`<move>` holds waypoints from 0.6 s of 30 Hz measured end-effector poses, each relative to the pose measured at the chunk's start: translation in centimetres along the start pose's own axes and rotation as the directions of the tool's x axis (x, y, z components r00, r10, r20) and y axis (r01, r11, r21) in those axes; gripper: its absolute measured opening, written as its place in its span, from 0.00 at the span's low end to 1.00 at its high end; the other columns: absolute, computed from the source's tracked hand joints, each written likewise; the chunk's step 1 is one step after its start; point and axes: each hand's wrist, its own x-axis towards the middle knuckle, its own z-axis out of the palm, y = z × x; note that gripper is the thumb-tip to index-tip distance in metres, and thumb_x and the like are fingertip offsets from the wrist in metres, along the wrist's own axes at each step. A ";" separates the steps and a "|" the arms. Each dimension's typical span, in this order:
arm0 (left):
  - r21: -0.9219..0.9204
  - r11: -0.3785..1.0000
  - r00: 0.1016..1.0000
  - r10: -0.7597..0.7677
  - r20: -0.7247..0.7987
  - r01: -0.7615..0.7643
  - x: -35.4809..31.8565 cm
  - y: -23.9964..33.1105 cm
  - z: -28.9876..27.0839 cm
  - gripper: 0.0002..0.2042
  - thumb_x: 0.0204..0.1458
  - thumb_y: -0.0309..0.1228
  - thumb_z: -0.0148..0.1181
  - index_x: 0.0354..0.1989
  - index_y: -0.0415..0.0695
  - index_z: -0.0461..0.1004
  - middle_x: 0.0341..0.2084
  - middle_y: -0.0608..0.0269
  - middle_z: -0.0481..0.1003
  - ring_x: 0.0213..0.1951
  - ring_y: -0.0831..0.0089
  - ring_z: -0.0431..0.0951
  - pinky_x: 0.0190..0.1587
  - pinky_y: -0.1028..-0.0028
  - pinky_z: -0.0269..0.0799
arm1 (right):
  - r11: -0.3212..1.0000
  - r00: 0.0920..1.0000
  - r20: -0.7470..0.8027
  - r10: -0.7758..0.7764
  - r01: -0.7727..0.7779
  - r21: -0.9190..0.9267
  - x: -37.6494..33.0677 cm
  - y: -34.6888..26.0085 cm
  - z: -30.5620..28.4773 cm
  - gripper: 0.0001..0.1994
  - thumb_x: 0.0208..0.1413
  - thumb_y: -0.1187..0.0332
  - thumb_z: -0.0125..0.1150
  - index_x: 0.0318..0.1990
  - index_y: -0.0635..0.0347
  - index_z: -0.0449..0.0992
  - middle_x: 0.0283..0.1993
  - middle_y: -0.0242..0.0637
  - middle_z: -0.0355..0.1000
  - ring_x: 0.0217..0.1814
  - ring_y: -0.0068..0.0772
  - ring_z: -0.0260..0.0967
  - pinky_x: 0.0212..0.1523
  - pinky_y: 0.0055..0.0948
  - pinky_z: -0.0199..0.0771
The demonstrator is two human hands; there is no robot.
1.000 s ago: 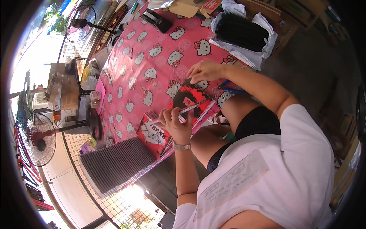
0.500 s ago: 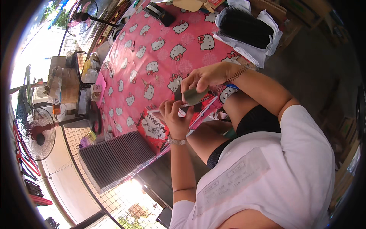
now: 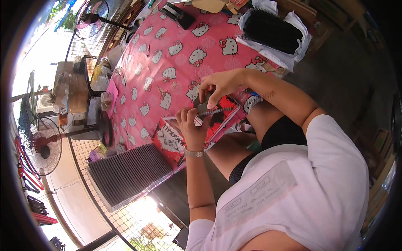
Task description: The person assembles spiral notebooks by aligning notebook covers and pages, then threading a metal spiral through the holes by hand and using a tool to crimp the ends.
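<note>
Two hands on one job, close to my chest. Left hand point(image 3: 190, 125) is curled under the near edge of the spiral notebook point(image 3: 217, 117), fingers closed around its corner, propping it off the table edge so the wire binding stays reachable. Right hand point(image 3: 220, 85) comes in from above, fingers bent and pinched together on a small dark object point(image 3: 204, 100) pressed against the binding; I can't tell what that object is, the hand covers most of it. Notebook sits tilted, half on the pink cartoon-cat tablecloth point(image 3: 167, 62), half over my lap, red-and-black cover up. My guess: held that way so both hands can work the coil without the table getting in the way.

Further left, a grey pleated filter panel point(image 3: 130, 173) lies flat at the table's near corner, beside the wire mesh fence point(image 3: 83, 163).

Far end of the table: an open white plastic bag point(image 3: 293, 50) with a black ribbed block point(image 3: 270, 29) resting in it, bag folded back so the contents show. A black stapler-like tool point(image 3: 178, 14) lies near it. Beyond the table, a standing fan point(image 3: 42, 146) on the left.
</note>
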 end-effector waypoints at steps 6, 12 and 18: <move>-0.036 0.999 0.999 -0.032 -0.023 0.031 -0.4 -0.2 0.0 0.24 0.38 0.37 0.78 0.42 0.44 0.74 0.39 0.60 0.75 0.47 0.56 0.71 0.55 0.54 0.59 | 0.994 0.999 -0.034 -0.022 0.018 -0.109 0.7 -0.5 0.3 0.32 0.43 0.52 0.75 0.52 0.64 0.76 0.49 0.34 0.74 0.46 0.26 0.70 0.51 0.24 0.68; 0.075 0.995 0.998 -0.061 -0.014 0.062 0.6 0.3 -0.6 0.23 0.35 0.34 0.79 0.41 0.45 0.75 0.39 0.61 0.75 0.47 0.56 0.72 0.54 0.56 0.63 | 0.990 0.993 0.031 0.110 -0.107 -0.088 2.2 1.0 -0.7 0.30 0.46 0.56 0.72 0.55 0.63 0.74 0.49 0.31 0.72 0.50 0.22 0.69 0.52 0.24 0.69; 0.026 0.997 0.997 -0.072 -0.002 0.072 -0.5 -3.7 -1.9 0.20 0.32 0.32 0.79 0.34 0.46 0.75 0.33 0.63 0.74 0.44 0.56 0.70 0.51 0.57 0.64 | 0.997 1.000 -0.017 -0.013 0.014 0.080 3.6 -1.1 -0.3 0.25 0.48 0.56 0.69 0.50 0.66 0.76 0.45 0.33 0.73 0.49 0.23 0.69 0.50 0.25 0.69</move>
